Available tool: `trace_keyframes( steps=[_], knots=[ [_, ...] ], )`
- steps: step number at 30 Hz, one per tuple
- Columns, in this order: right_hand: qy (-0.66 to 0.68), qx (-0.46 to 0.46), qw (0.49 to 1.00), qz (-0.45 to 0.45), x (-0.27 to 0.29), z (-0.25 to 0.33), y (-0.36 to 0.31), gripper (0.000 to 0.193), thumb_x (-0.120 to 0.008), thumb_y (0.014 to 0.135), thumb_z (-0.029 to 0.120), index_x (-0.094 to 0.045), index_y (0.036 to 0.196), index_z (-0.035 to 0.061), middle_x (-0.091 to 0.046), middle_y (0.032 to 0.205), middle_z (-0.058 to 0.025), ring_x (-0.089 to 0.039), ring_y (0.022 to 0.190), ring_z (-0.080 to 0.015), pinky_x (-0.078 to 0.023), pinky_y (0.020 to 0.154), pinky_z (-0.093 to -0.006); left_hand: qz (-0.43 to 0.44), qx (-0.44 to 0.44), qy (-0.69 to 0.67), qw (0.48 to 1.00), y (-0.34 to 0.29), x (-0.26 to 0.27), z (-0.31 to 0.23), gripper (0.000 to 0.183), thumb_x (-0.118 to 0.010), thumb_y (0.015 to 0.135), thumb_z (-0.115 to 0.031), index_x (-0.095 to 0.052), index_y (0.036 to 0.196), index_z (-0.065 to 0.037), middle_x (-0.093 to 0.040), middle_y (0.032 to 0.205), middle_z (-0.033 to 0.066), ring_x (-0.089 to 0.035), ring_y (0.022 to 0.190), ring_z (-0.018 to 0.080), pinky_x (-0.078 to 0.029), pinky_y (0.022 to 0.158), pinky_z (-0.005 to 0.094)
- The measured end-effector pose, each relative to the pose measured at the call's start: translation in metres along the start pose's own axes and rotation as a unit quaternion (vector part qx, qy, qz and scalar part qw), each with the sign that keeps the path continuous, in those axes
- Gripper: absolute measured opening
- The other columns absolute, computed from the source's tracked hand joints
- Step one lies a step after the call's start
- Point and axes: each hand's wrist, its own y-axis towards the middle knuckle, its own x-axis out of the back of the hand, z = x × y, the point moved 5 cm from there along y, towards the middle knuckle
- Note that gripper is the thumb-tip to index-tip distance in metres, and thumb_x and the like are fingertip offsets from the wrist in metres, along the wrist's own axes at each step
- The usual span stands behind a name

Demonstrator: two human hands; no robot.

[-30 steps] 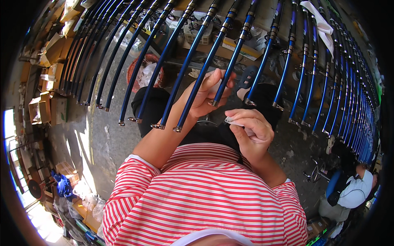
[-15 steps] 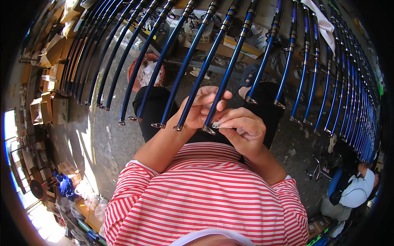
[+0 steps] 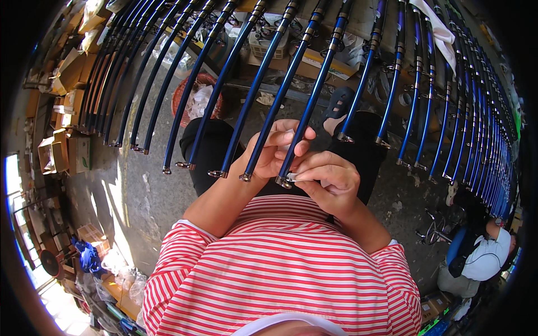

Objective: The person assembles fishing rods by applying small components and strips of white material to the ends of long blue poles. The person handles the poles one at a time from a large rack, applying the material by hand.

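A long row of blue-and-black fishing rods (image 3: 263, 78) hangs tip-down toward me, most of the tips showing a small metal ring guide (image 3: 283, 182). My left hand (image 3: 273, 147) curls in from behind one rod (image 3: 309, 109), its fingers bent round the shaft just above the tip. Parts of that grip are hidden by the rods passing over it. My right hand (image 3: 330, 175) pinches a small white piece (image 3: 292, 177), like paper or tape, between thumb and forefinger. The white piece lies against that rod's end, beside its ring.
Below the rods stands a red basket (image 3: 180, 103) with white scraps. Open cardboard boxes (image 3: 70, 151) line the left side. A white cloth (image 3: 440, 31) hangs over rods at right. Another person (image 3: 485, 260) sits at lower right. A shoe (image 3: 339, 103) shows beyond my knee.
My right hand has shifted slightly down and left, bringing the white piece closer to the rod's tip. The left hand stays nearly where it was.
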Motion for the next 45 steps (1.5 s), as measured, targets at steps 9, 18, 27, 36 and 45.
trace_keyframes(
  steps=[9, 18, 27, 36, 45],
  knots=[
    [0.018, -0.014, 1.0, 0.019, -0.003, -0.002, 0.002, 0.011, -0.068, 0.072, -0.007, -0.065, 0.081, -0.0024, -0.064, 0.084, -0.0128, -0.065, 0.075, -0.0202, -0.053, 0.065, -0.0269, -0.006, 0.018, -0.012, 1.0, 0.001, -0.002, -0.001, 0.026, -0.059, 0.086, -0.014, -0.056, 0.104, 0.005, -0.06, 0.078, 0.0113, -0.042, 0.05, 0.0046, -0.04, 0.044, 0.0167],
    [0.009, -0.016, 0.999, 0.027, -0.004, -0.001, 0.005, 0.011, -0.068, 0.071, -0.007, -0.065, 0.081, -0.0022, -0.063, 0.082, -0.0122, -0.064, 0.072, -0.019, -0.052, 0.062, -0.0255, -0.03, 0.022, 0.034, 0.999, 0.0, 0.0, -0.004, 0.027, -0.065, 0.082, -0.016, -0.057, 0.1, 0.002, -0.057, 0.073, 0.009, -0.046, 0.049, 0.0081, -0.039, 0.041, 0.0188],
    [-0.003, -0.023, 0.999, 0.024, -0.005, 0.0, 0.005, 0.011, -0.071, 0.07, -0.004, -0.065, 0.078, -0.0004, -0.063, 0.08, -0.0109, -0.064, 0.071, -0.018, -0.051, 0.062, -0.0254, -0.017, 0.007, 0.038, 0.999, 0.001, 0.001, -0.002, 0.029, -0.066, 0.081, -0.014, -0.058, 0.102, 0.005, -0.053, 0.068, 0.0051, -0.038, 0.048, 0.0043, -0.034, 0.04, 0.0167],
    [0.0, -0.021, 1.0, 0.018, -0.006, -0.001, 0.005, 0.011, -0.072, 0.071, -0.003, -0.065, 0.079, 0.0003, -0.064, 0.081, -0.0109, -0.064, 0.074, -0.0196, -0.052, 0.066, -0.0272, -0.063, 0.019, 0.126, 0.99, 0.005, -0.005, -0.004, 0.028, -0.074, 0.074, -0.024, -0.058, 0.083, -0.003, -0.042, 0.062, -0.0005, -0.038, 0.047, 0.0057, -0.032, 0.039, 0.0177],
    [0.002, -0.025, 1.0, 0.016, -0.006, -0.001, 0.004, 0.01, -0.071, 0.071, -0.003, -0.065, 0.079, -0.0004, -0.063, 0.083, -0.0112, -0.064, 0.077, -0.021, -0.052, 0.067, -0.0278, -0.048, 0.021, 0.123, 0.991, 0.014, -0.014, -0.003, 0.035, -0.077, 0.071, -0.025, -0.047, 0.072, -0.008, -0.042, 0.063, -0.0021, -0.039, 0.049, 0.0043, -0.033, 0.042, 0.018]
  ],
)
